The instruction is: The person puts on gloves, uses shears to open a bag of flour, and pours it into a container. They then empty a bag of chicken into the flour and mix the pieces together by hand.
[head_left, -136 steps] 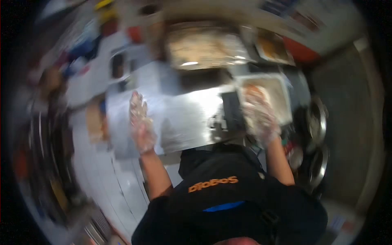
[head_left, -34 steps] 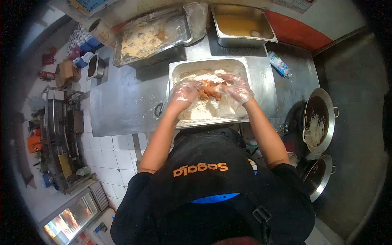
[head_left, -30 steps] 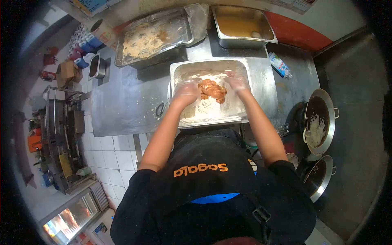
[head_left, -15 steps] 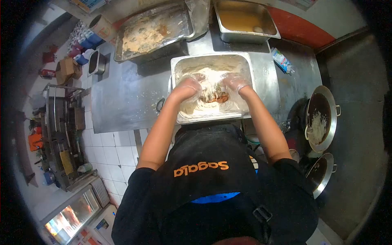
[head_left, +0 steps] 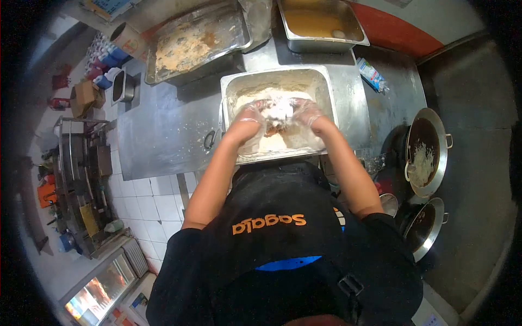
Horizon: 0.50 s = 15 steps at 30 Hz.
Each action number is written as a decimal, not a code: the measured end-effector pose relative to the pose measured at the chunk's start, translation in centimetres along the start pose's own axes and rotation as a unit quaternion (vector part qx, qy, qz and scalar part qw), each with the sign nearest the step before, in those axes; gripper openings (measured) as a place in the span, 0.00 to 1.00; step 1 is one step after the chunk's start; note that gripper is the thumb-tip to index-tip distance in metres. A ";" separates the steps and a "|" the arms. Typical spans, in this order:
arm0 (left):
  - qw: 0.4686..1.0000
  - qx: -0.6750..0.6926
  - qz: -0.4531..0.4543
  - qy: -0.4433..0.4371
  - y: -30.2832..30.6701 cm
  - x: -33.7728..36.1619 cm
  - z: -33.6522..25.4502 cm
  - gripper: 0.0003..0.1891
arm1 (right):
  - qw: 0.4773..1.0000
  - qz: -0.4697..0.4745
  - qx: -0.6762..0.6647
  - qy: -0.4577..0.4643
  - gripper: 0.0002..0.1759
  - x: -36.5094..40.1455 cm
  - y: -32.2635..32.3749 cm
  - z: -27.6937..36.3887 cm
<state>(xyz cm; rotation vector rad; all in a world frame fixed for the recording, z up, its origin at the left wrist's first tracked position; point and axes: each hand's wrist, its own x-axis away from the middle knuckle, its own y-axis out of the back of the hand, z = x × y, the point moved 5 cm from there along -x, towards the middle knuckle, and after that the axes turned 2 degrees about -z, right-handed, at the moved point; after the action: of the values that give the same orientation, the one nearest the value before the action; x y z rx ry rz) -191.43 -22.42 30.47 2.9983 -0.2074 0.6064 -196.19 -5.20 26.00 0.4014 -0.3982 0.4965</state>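
A deep rectangular metal pan (head_left: 276,71) stands at the table's front edge, holding pale flour (head_left: 280,111). Both my hands are inside it, in clear plastic gloves dusted white. My left hand (head_left: 251,118) curves round the left side of a bright white mound, and my right hand (head_left: 308,113) cups the same flour from the right. The fingertips are partly buried and slightly blurred. Between my wrists, low in the pan, shows a reddish-brown piece (head_left: 275,131), mostly covered; its kind I cannot make out.
Behind the pan are a flour-crusted tray (head_left: 151,69) and a metal container of yellowish liquid (head_left: 318,24). A blue-and-white packet (head_left: 372,75) lies at the right. Two wide pans (head_left: 443,157) with dark contents stand further right. A small metal container (head_left: 124,87) sits at the left.
My hands have drawn slightly closer together around the flour, and the white mound between them looks higher. Less of the reddish-brown piece shows. The whole view has shifted a little.
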 end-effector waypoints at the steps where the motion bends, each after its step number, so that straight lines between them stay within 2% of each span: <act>1: 0.997 -0.070 0.009 -0.044 0.8 0.0 0.1 0.23 | 0.998 -0.043 0.004 -0.055 0.32 -0.4 1.3 -1.0; 2: 0.986 -0.140 0.017 -0.087 1.2 -0.1 0.3 0.23 | 0.990 -0.086 0.007 -0.109 0.32 -0.3 1.9 -0.9; 3: 0.985 -0.149 -0.032 -0.084 2.0 -1.4 1.5 0.22 | 0.989 -0.104 0.029 -0.101 0.31 -0.3 2.6 -0.1; 4: 0.985 -0.150 -0.033 -0.085 2.1 -3.2 3.8 0.22 | 0.989 -0.103 0.030 -0.100 0.31 -1.6 2.5 -0.8; 6: 0.915 -0.330 -0.162 -0.164 2.5 -6.2 6.6 0.18 | 0.992 -0.061 0.026 -0.104 0.27 -5.0 1.7 -3.2; 7: 0.937 -0.336 -0.087 -0.025 1.6 -6.9 6.9 0.18 | 0.972 -0.108 -0.117 -0.171 0.25 -4.3 -0.1 -2.7; 8: 0.937 -0.337 -0.087 -0.026 1.1 -7.6 6.8 0.18 | 0.972 -0.108 -0.118 -0.170 0.25 -5.6 -2.1 -2.8; 9: 0.945 -0.318 -0.074 0.017 0.6 -8.5 7.4 0.17 | 0.987 -0.091 0.053 -0.123 0.25 -7.9 -3.9 -3.2; 10: 0.951 -0.296 -0.062 0.059 0.5 -9.0 7.8 0.17 | 0.969 -0.071 0.224 -0.072 0.26 -9.3 -4.7 -3.1; 11: 0.961 -0.263 -0.056 0.064 0.4 -8.2 6.2 0.17 | 0.969 -0.070 0.225 -0.072 0.26 -9.1 -4.5 -2.8; 12: 0.961 -0.262 -0.056 0.067 0.5 -6.8 4.8 0.17 | 0.982 -0.013 0.175 -0.075 0.28 -8.7 -4.7 -3.0; 13: 0.976 -0.205 -0.046 0.054 0.4 -4.9 2.7 0.21 | 0.988 0.044 0.122 -0.079 0.29 -7.9 -4.8 -2.8; 14: 0.988 -0.147 -0.037 0.042 0.5 -3.9 1.8 0.25 | 0.988 0.047 0.121 -0.083 0.29 -6.0 -3.9 -1.7; 15: 0.989 -0.144 -0.022 0.008 1.1 -5.0 4.2 0.27 | 0.993 0.018 0.104 -0.048 0.33 -3.3 -2.3 0.3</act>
<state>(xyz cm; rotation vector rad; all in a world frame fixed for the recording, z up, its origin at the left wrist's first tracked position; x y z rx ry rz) -194.51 -23.36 24.69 2.7114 -0.2064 0.5448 -197.78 -8.43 24.14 0.6224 -0.4493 0.5568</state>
